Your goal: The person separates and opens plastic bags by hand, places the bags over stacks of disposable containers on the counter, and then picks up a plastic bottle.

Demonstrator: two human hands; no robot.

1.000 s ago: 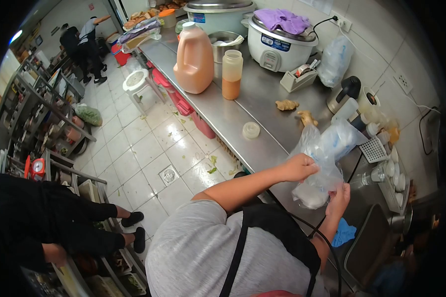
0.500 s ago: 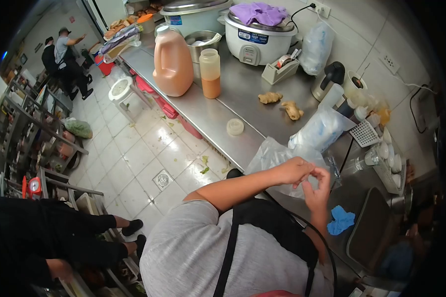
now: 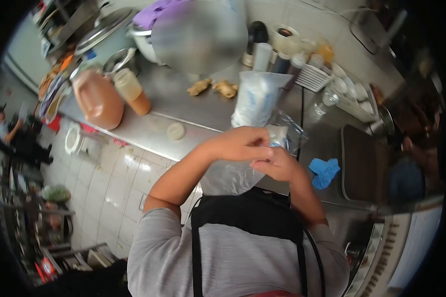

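Note:
My left hand (image 3: 243,144) and my right hand (image 3: 278,163) meet in front of my chest, fingers closed and touching. A clear plastic bag (image 3: 230,177) hangs under my left hand; whether the fingers pinch it or something smaller is too small to tell. Just beyond the hands stands a plastic bag with white and blue contents (image 3: 255,99). Crinkled clear wrap (image 3: 293,128) lies to its right. Two pieces of ginger (image 3: 225,88) are farther back on the steel counter (image 3: 168,91). A round lid (image 3: 175,131) lies near the counter's edge.
An orange jug (image 3: 98,99) and a squeeze bottle (image 3: 133,92) stand at left. Blue gloves (image 3: 324,173) lie right, beside a dark tray (image 3: 364,163). Bottles, a white basket (image 3: 313,77) and a dish rack (image 3: 359,101) line the back. Another person (image 3: 17,136) is far left.
The view has swung to the right. The clear bag, earlier raised between both hands with its contents low, now hangs down at the left hand. My hands have come together.

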